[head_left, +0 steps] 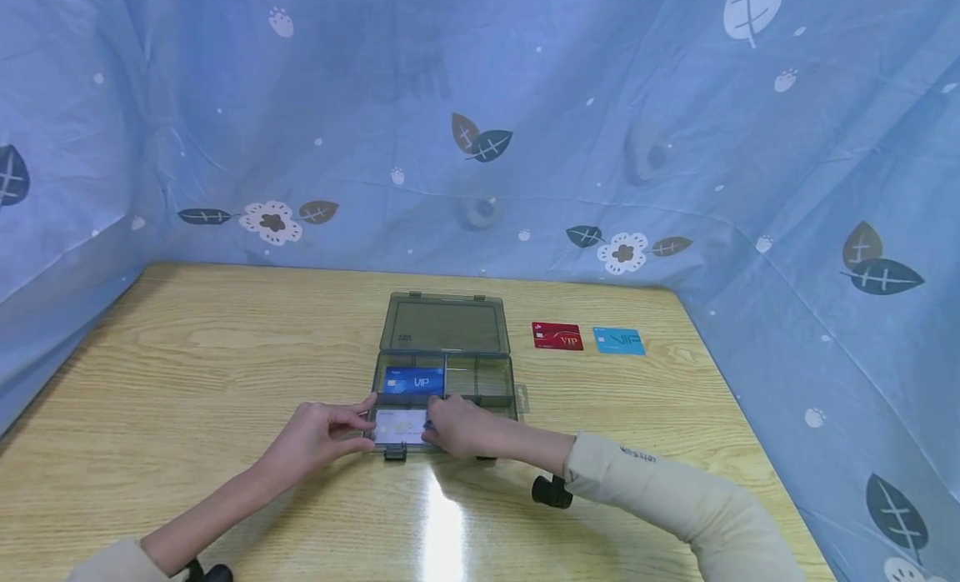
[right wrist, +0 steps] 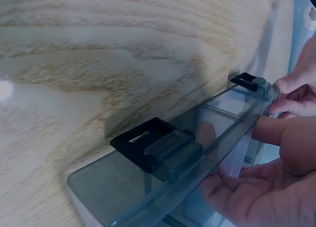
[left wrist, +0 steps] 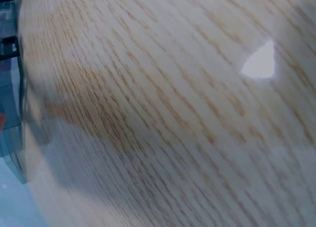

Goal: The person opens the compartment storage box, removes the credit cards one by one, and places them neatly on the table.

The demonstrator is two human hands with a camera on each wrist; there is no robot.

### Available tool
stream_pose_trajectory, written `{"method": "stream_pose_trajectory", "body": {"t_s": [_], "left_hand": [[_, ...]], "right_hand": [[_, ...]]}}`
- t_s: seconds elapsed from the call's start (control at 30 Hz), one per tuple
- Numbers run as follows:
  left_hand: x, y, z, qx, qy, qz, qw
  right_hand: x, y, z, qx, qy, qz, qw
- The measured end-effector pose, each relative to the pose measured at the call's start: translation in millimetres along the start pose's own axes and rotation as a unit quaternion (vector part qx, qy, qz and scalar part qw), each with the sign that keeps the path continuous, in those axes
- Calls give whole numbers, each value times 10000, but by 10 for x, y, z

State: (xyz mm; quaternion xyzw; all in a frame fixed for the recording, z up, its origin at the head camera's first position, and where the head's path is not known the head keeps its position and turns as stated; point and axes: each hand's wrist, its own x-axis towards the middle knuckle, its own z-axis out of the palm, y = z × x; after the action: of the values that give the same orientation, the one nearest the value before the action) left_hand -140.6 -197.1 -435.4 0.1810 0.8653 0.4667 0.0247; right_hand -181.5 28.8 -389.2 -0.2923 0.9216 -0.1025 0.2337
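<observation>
A smoky clear plastic compartment box point(head_left: 512, 373) lies on the table with its lid point(head_left: 450, 325) laid back. In its back left compartment is a blue VIP card point(head_left: 414, 380). A white card point(head_left: 393, 426) lies flat-looking over the front left compartment. My right hand point(head_left: 461, 425) pinches that white card at its right end; in the right wrist view the fingers reach inside the box's front wall. My left hand point(head_left: 326, 432) grips the box's left end, thumb near the front corner. The left wrist view barely catches a fingertip point(left wrist: 1, 121) beside the box.
A red VIP card point(head_left: 557, 336) and a light blue VIP card point(head_left: 618, 341) lie on the wooden table point(head_left: 247, 340) right of the box. Black latches point(head_left: 395, 453) jut from the box's front. A blue patterned cloth point(head_left: 420, 148) hangs behind the table and along its sides.
</observation>
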Motion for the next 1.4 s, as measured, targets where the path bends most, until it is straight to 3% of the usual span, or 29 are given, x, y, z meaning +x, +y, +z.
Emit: {"method": "stream_pose_trajectory", "body": {"t_s": [0.37, 0.47, 0.6, 0.77, 0.97, 1.07, 1.2, 1.4], "left_hand": [[-3, -1, -2, 42, 21, 100, 9999], [-3, 10, 1, 55, 12, 62, 10000], [-2, 28, 5, 77, 5, -6, 10000], [1, 27, -1, 83, 8, 45, 10000], [4, 7, 5, 44, 7, 38, 10000], [5, 3, 6, 50, 2, 22, 10000], [2, 0, 1, 116, 18, 9, 9999], [3, 8, -2, 186, 13, -8, 9998]], "right_hand": [[4, -59, -2, -626, -198, 161, 9977], [16, -61, 0, -433, -305, 404, 9978], [-9, -33, 2, 10, -128, 580, 9982], [-62, 5, -73, -174, 420, 7, 9990], [-72, 80, -86, -256, 1060, -643, 9920], [-43, 136, -76, 197, 1368, -1018, 9852], [14, 202, -48, 1142, 1475, -1439, 9719], [45, 219, 24, 1783, 1555, -1605, 9583]]}}
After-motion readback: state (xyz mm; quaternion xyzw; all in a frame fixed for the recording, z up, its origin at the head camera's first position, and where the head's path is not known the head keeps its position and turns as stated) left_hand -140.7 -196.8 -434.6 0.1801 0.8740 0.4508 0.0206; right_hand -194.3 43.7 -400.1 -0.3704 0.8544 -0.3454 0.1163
